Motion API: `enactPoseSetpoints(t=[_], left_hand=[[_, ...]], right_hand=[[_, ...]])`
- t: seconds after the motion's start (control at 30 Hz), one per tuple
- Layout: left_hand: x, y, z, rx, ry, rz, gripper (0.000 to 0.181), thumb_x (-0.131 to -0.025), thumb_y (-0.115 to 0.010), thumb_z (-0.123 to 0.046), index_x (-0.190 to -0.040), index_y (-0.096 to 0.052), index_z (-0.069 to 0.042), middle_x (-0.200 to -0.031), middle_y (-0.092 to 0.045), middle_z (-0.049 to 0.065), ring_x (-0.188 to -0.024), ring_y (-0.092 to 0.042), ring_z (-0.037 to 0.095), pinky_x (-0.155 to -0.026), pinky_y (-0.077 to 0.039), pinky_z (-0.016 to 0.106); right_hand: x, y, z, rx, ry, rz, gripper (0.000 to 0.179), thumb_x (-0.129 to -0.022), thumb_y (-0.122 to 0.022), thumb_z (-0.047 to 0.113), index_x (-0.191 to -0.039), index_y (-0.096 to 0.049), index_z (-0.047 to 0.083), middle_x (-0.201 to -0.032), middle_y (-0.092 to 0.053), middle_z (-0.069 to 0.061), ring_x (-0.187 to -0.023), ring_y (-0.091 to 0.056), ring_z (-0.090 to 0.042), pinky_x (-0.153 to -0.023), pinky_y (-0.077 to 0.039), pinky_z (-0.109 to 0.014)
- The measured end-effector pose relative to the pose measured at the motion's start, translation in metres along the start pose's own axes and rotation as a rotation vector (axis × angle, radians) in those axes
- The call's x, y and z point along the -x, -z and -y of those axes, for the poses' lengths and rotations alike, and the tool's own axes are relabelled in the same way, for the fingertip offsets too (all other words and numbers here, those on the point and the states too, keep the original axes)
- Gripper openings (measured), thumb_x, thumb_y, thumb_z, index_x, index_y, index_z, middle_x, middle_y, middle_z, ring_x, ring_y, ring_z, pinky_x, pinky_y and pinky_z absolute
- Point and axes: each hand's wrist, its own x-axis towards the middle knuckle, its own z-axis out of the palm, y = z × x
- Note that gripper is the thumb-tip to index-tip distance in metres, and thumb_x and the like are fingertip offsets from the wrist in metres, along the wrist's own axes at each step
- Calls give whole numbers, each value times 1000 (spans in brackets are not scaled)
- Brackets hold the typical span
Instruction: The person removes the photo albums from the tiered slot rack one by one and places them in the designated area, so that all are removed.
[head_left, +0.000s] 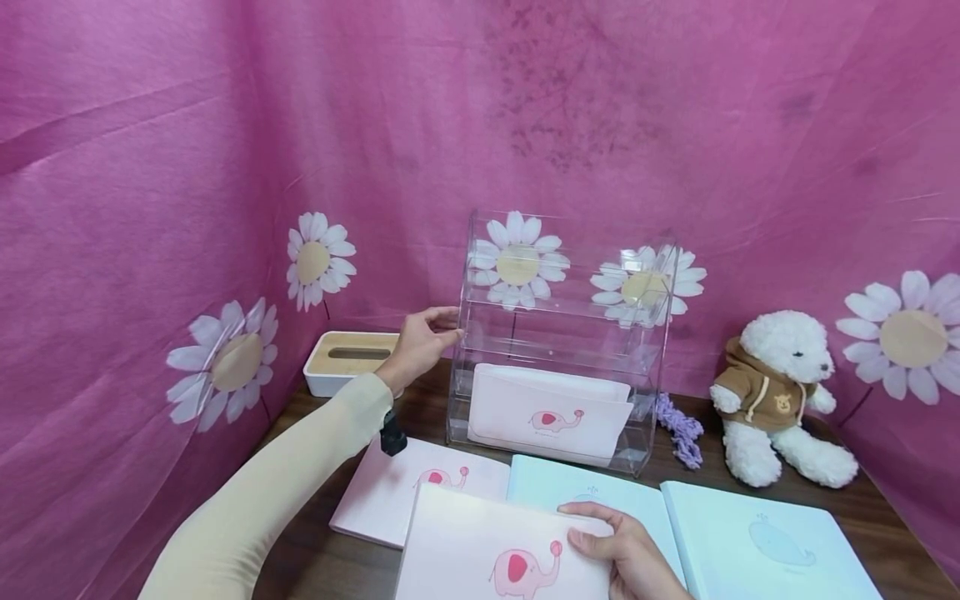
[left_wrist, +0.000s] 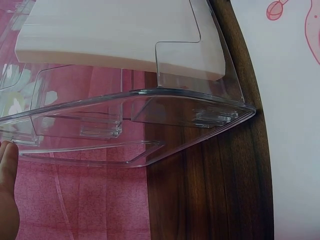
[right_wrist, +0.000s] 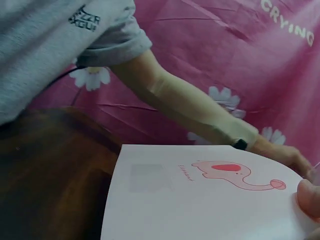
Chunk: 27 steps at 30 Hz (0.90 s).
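Note:
A clear plastic tiered rack (head_left: 555, 354) stands upright at the back of the table. My left hand (head_left: 420, 342) touches its left side with extended fingers and thumb; in the left wrist view, a straight digit (left_wrist: 7, 170) lies against the clear panel. My right hand (head_left: 630, 554) holds a white-pink notebook (head_left: 457, 542) with a red elephant, thumb on its cover, fingers mostly hidden beneath. An elephant notebook (head_left: 510, 400) sits in the rack's lowest tier. Another elephant notebook (head_left: 390, 492) lies on the table, left of two light blue whale notebooks (head_left: 622, 479) (head_left: 780, 542).
A white tissue box (head_left: 322, 383) with a wooden lid stands left of the rack. To the rack's right lie a purple knitted item (head_left: 678, 429) and a white teddy bear (head_left: 780, 400) in a brown hoodie. A pink flowered cloth (head_left: 420, 125) hangs behind the dark wooden table (head_left: 315, 567).

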Motion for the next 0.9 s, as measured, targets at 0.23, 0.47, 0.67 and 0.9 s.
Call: enactPoseSetpoints(t=[0.23,0.47,0.67,0.9], left_hand=[[0,0,-2,1,3,-2,40,-88,-75,-6,-127,-68,-4,-116,-73,17,-108,-69,28,-93,-57,33],[0,2,-4,8,15,3,42,-88,-75,-8,-129,-67,-5,-119,-72,18,-111,-68,29,-96,-56,36],[-2,2,-2,6,24,1,41,-89,-76,-9,-129,-68,-7,-118,-73,14,-111,-68,26,-95,-56,32],[-1,1,-2,0,42,7,41,-89,-76,-10,-129,-67,-7,-118,-73,12,-110,-68,25,-93,-57,31]], right_hand=[[2,-4,-20,113,-68,-44,38,-95,-69,22,-130,-65,8,-108,-78,-5,-94,-76,-16,-83,-62,-33],[1,-3,-37,123,-162,22,45,-95,-71,27,-133,-64,3,-113,-78,-6,-97,-73,-12,-87,-61,-27],[-5,-2,-55,143,-227,60,53,-96,-70,35,-134,-61,-1,-111,-77,-3,-100,-72,-13,-92,-60,-30],[-11,6,-70,200,-208,88,59,-96,-69,35,-137,-57,-6,-115,-76,-5,-105,-72,-17,-93,-60,-33]])
